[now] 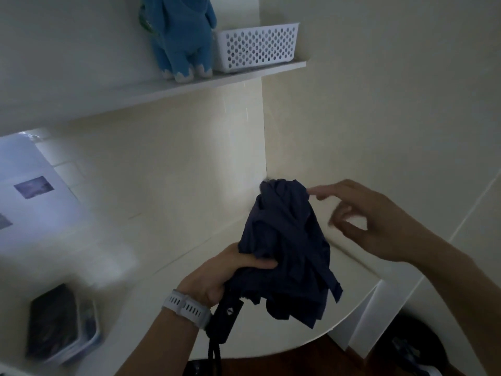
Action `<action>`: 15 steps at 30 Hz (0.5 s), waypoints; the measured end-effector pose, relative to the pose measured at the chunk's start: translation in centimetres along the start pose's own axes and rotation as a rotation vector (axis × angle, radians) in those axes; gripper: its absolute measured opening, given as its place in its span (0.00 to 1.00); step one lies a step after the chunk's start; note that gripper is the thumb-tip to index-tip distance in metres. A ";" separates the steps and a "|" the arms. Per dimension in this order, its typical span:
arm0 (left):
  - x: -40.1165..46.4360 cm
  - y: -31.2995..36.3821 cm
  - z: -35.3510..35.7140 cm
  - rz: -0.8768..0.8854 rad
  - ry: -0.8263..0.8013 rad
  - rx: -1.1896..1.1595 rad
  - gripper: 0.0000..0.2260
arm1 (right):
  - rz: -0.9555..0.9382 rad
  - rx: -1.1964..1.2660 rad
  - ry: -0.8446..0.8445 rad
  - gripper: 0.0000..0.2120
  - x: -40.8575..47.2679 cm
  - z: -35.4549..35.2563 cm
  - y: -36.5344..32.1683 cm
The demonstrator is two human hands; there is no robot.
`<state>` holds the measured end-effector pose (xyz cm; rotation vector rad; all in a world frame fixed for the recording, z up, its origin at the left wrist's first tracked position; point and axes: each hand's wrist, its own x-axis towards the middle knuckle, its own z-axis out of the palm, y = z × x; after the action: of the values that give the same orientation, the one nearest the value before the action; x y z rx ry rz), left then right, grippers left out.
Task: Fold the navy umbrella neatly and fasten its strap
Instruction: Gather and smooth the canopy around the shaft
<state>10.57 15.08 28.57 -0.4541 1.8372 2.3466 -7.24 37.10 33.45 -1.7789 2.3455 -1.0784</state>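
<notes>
Above a pale desk (189, 234), the navy umbrella (287, 253) is being gripped by the left hand (225, 275); beside its tip, the right hand (371, 221) is being held loosely spread, empty.

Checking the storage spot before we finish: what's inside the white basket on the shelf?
Nothing shows through the holes of the white basket on the shelf. Its top is above the camera's line of sight, so the inside is hidden. A blue plush toy stands beside it.

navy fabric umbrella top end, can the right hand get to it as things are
Probably yes: the right hand hovers open beside the navy fabric umbrella, fingertips near its top, nothing between; the left hand grips lower down.
</notes>
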 end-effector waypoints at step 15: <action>0.2 -0.8 -2.2 0.065 -0.426 0.109 0.22 | 0.081 0.050 -0.289 0.22 5.3 2.3 -0.5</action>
<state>10.90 13.17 27.31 0.1145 1.7771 2.1511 -7.77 31.34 33.98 -1.6772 2.1784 -0.8002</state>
